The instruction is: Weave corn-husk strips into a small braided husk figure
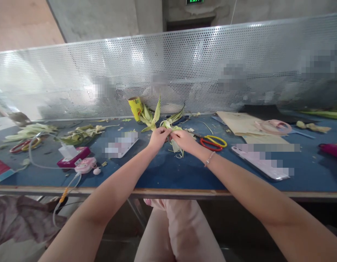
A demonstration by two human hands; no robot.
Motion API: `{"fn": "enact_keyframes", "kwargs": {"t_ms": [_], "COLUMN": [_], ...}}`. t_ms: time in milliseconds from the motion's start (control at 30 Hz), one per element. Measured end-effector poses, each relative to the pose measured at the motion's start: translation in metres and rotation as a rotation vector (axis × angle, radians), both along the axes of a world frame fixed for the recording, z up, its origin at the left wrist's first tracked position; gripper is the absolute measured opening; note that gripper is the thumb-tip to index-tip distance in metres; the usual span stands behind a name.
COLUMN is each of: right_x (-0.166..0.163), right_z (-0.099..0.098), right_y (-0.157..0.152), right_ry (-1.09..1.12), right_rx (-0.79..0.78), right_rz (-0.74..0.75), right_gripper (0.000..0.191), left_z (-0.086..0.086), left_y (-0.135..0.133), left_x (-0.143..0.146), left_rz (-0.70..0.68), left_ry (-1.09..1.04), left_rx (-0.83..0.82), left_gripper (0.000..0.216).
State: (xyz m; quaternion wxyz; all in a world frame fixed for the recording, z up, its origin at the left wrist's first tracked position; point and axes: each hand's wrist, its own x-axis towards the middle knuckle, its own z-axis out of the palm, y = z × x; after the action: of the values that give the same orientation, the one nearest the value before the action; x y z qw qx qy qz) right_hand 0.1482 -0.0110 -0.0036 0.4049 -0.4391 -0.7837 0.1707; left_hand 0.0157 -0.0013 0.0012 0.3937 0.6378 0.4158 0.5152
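Both hands meet over the middle of the blue table, fingertips pinched together. My left hand (159, 139) is closed on a pale green corn husk (152, 118), whose pointed leaves spread upward and back. Close against it, my right hand (183, 140) is closed too, pinching at the same spot; its fingertips hide what lies between them. Loose husk strips (177, 146) lie under and between the hands. To the right of my right hand rest scissors (213, 143) with red and yellow handles.
A perforated metal screen (168, 72) runs along the table's back, with a yellow roll (135, 108) before it. Phones (121, 145) (261, 163) flank the hands. At left are a tissue pack (74, 157), a pink cabled case (85, 165) and husk heaps (81, 134); brown paper (239, 125) lies right.
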Motion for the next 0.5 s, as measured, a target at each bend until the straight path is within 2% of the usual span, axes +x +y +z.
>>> {"fn": "enact_keyframes", "kwargs": {"t_ms": [200, 400, 500], "right_x": [-0.0005, -0.0006, -0.0011], "right_z": [-0.0028, -0.0033, -0.0032], "right_y": [0.0024, 0.0010, 0.0005], "right_ry": [-0.033, -0.067, -0.065], "right_rx": [-0.018, 0.022, 0.041], "right_rz": [-0.008, -0.025, -0.028], "right_gripper": [0.028, 0.025, 0.024], "left_z": [-0.0011, -0.0045, -0.0031], "left_y": [0.0028, 0.0086, 0.0081], "left_x": [-0.0018, -0.0044, -0.0016], "left_rz": [-0.004, -0.103, -0.071], "left_ry": [-0.031, -0.058, -0.093], "left_rx": [-0.012, -0.039, -0.055], "left_gripper": [0.021, 0.020, 0.016]}}
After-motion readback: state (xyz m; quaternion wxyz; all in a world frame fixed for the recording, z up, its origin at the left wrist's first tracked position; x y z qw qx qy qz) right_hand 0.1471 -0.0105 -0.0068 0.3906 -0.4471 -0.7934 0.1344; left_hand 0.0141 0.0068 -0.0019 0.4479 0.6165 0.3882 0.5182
